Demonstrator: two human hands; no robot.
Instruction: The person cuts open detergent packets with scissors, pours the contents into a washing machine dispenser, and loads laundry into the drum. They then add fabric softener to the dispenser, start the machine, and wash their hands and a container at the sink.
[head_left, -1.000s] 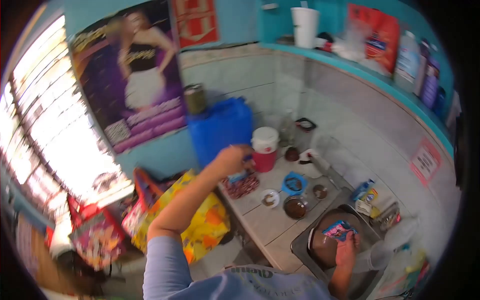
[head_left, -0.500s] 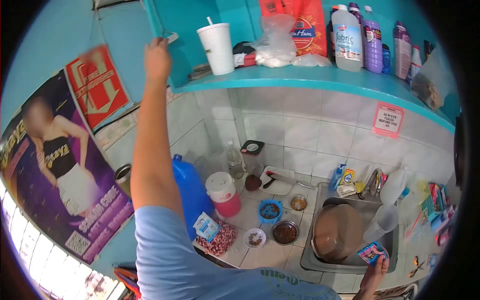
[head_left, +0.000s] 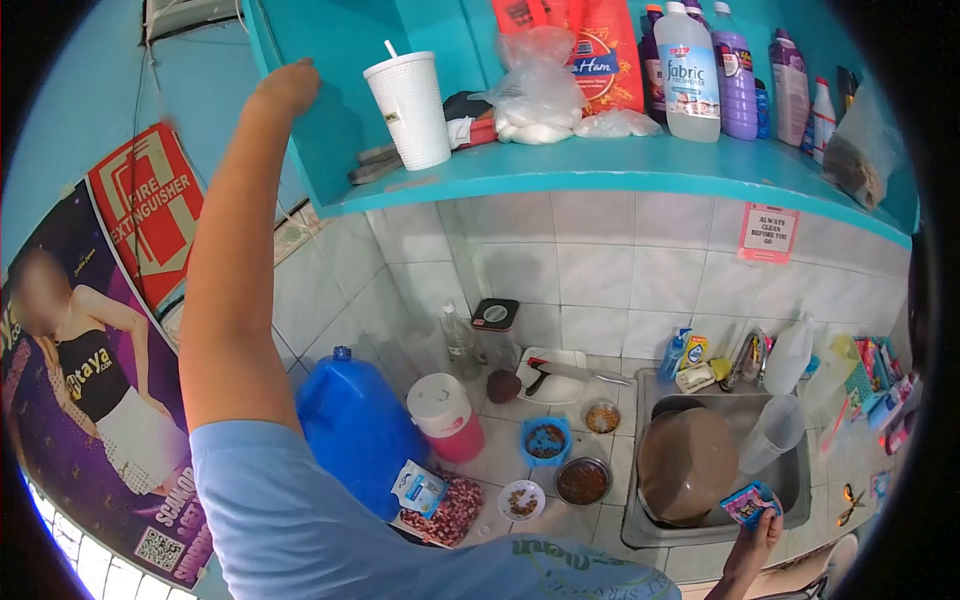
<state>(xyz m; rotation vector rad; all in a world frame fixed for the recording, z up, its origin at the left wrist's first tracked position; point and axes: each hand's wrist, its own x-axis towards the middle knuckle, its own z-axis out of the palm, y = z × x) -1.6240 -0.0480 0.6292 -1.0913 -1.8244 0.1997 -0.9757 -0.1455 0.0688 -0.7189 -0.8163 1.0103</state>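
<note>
My left hand [head_left: 288, 88] is raised at the end of my outstretched arm, by the left side panel of the teal shelf. Its fingers are curled closed; whatever they may hold is hidden from me. Low on the right, my right hand [head_left: 765, 535] pinches a small blue and pink sachet [head_left: 750, 505] over the front edge of the sink. The sink [head_left: 640, 525] has a large brown basin [head_left: 688, 465] and a clear plastic pitcher [head_left: 772, 435] in it. A white textured tumbler [head_left: 410, 112] with a straw stands on the shelf, right of my left hand.
Bottles of fabric freshener [head_left: 692, 80] and plastic bags line the teal shelf [head_left: 600, 165]. On the tiled counter are a blue jug [head_left: 355, 430], a pink and white cooler [head_left: 445, 418], small bowls of food [head_left: 583, 482], a knife [head_left: 600, 377] on a white board, and scissors [head_left: 851, 505].
The view has shifted, so the counter sits further right. My left hand has left the small white object it was touching on a cord, which no longer shows. The sachet stays in my right hand.
</note>
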